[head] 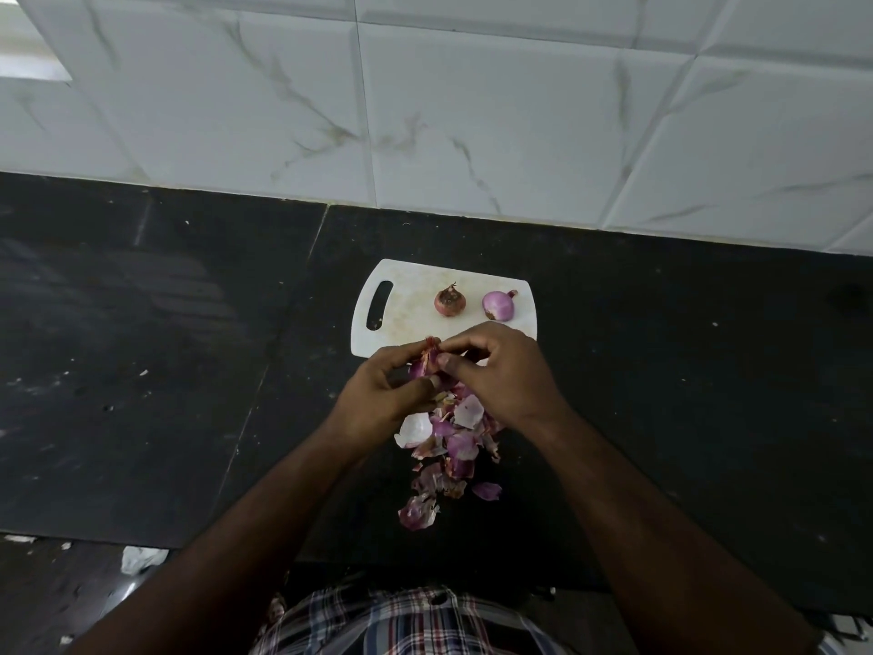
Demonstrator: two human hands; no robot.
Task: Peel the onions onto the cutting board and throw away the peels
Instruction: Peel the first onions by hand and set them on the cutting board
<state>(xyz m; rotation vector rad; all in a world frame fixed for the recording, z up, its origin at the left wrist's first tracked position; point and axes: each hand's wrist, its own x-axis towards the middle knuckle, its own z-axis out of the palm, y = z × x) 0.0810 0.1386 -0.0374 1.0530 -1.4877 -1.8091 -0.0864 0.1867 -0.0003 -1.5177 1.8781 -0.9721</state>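
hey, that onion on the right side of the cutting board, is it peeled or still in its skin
Peeled. The right onion shows smooth, shiny purple flesh, while the left onion on the cutting board wears dry brown skin.

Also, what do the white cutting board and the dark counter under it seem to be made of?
The white cutting board with the handle slot looks like thin plastic: matte, uniform white, with faint brownish stains. The dark counter looks like polished stone, possibly granite: near-black slabs with a visible seam, pale specks and a dull sheen. Neither is certain from looks alone.

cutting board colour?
White, with faint brownish stains; the cutting board shows best in the head view, the only one.
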